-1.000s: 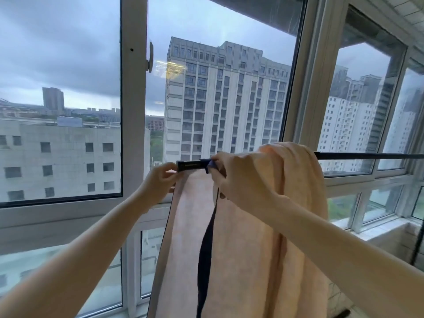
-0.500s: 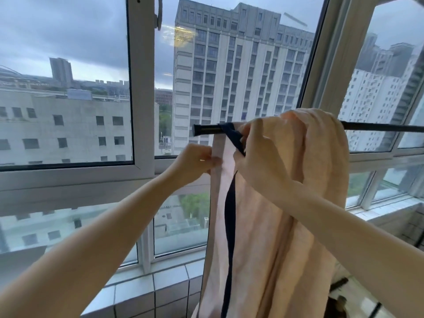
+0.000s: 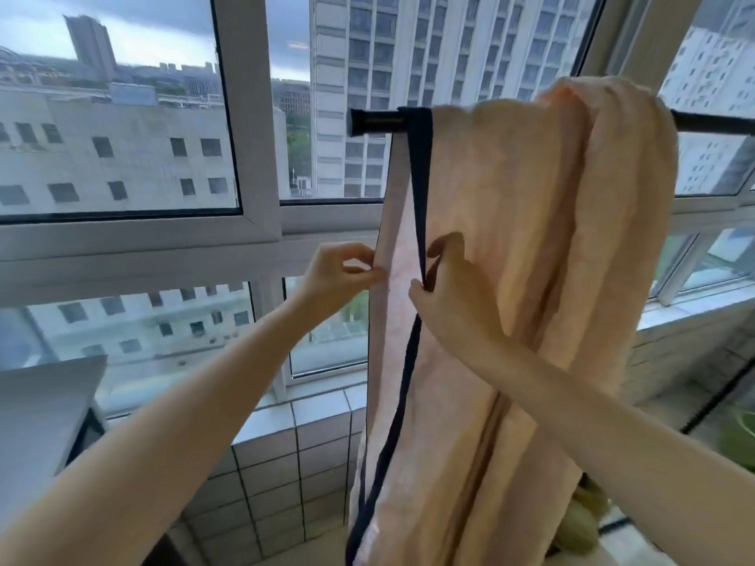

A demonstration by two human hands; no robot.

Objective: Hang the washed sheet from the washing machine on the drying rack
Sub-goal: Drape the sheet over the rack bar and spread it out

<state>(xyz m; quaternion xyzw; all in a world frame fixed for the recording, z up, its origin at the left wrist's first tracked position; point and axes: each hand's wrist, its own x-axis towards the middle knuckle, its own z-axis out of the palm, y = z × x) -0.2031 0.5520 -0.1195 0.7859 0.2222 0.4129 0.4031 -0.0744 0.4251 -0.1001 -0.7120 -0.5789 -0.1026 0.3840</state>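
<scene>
A peach sheet (image 3: 527,222) with a dark navy border hangs bunched over the black rack bar (image 3: 374,121), near the bar's left end. My left hand (image 3: 333,271) pinches the sheet's pale back edge on the left, well below the bar. My right hand (image 3: 449,296) pinches the navy-bordered front edge a little to the right, at about the same height. The two edges are held slightly apart. The sheet falls past the lower frame edge.
Large windows with white frames (image 3: 249,128) stand right behind the bar. A white tiled sill and wall (image 3: 286,451) run below. A grey appliance top (image 3: 41,410) sits at lower left. Green things (image 3: 735,439) lie at lower right.
Both hands have slid down from the bar along the sheet's left edges. The view has tilted downward, bringing the tiled wall and grey appliance top into view.
</scene>
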